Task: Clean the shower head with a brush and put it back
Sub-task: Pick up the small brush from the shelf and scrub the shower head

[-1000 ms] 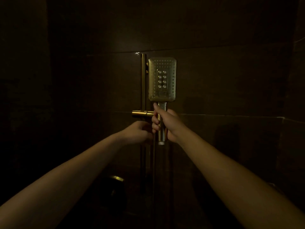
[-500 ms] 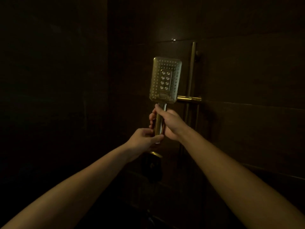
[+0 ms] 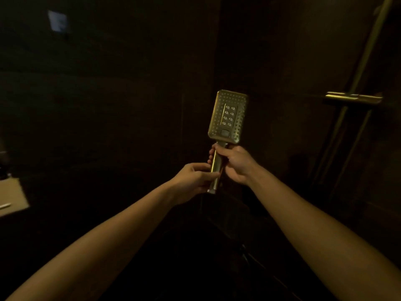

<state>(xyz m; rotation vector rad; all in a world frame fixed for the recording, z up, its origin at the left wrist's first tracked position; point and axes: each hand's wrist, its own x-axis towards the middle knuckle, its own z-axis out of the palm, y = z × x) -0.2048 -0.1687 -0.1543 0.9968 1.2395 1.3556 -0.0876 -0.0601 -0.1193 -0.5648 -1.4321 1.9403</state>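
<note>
A rectangular gold shower head [image 3: 227,117] stands upright in the middle of the dark shower, its nozzle face toward me. My right hand [image 3: 235,164] grips the upper part of its handle just under the head. My left hand [image 3: 193,177] holds the lower part of the handle, thumb and fingers around it. The hose below the handle is lost in the dark. No brush can be made out.
The gold slide rail [image 3: 360,68] with its holder bracket [image 3: 352,98] stands at the right on the dark tiled wall. A pale surface [image 3: 12,196] with a small white stick-like object [image 3: 4,206] shows at the left edge. A dim light patch [image 3: 57,20] is upper left.
The shower head has come off the rail bracket and moved left, away from it. My left hand went from the rail to the lower handle. The view has turned left.
</note>
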